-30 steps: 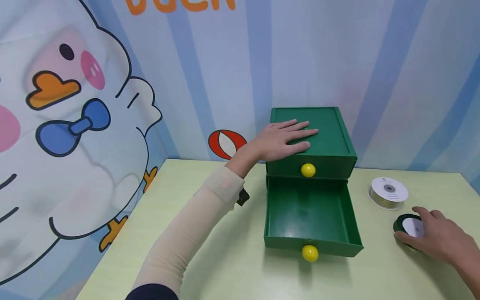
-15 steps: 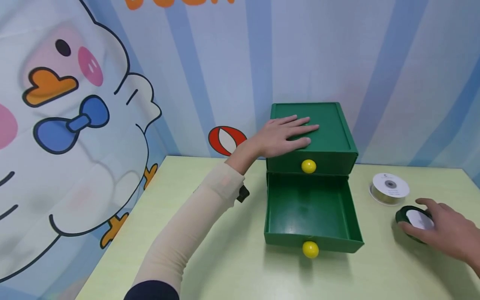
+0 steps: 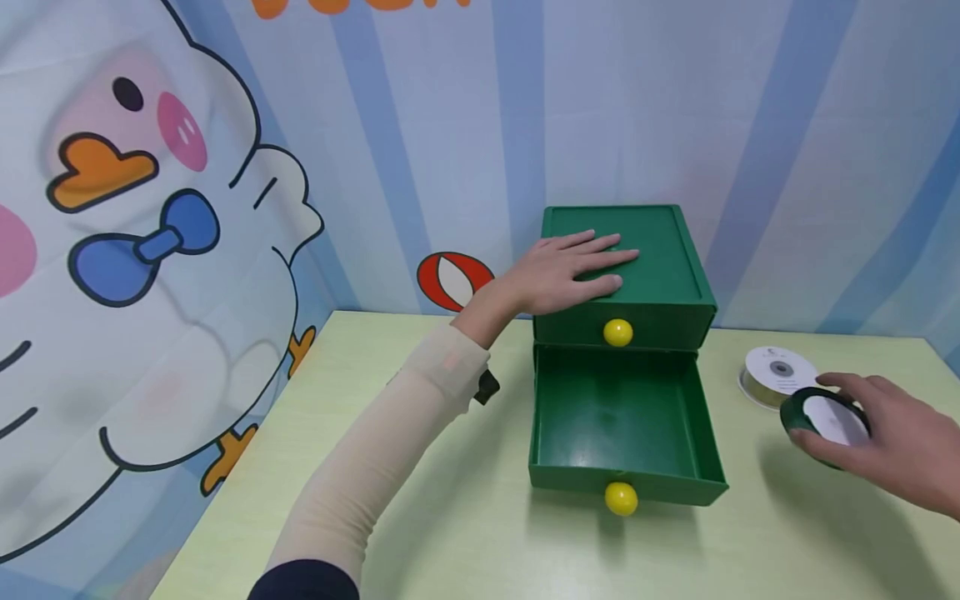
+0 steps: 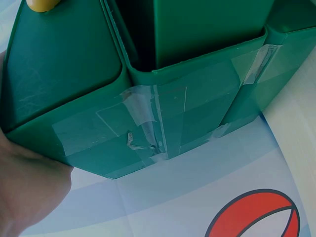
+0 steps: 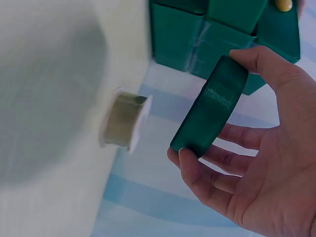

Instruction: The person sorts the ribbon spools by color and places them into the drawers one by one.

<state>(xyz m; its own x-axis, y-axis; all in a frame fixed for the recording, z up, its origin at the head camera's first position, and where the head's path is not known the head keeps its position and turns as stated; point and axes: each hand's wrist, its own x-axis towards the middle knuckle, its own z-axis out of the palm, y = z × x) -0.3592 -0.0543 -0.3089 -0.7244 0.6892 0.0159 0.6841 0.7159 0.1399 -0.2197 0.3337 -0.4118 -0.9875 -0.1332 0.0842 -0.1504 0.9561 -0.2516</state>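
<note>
My left hand lies flat with spread fingers on top of a green drawer cabinet. Below it, a drawer with a yellow knob is pulled out and holds nothing. On the right, my right hand grips a roll of dark green ribbon by its edges, thumb on one side and fingers on the other. The ribbon roll is raised over the table, its shadow falling below. In the right wrist view the satin green band faces the camera, held between thumb and fingertips.
Behind the green roll stands a white spool of gold-toned ribbon. A yellow knob marks the closed upper drawer. Clear tape joins the cabinet's side panels. A printed cloth backdrop rises behind the pale table.
My right hand has closed on the green ribbon roll and lifted it off the table, up towards the white spool. The left hand stays on the cabinet.
</note>
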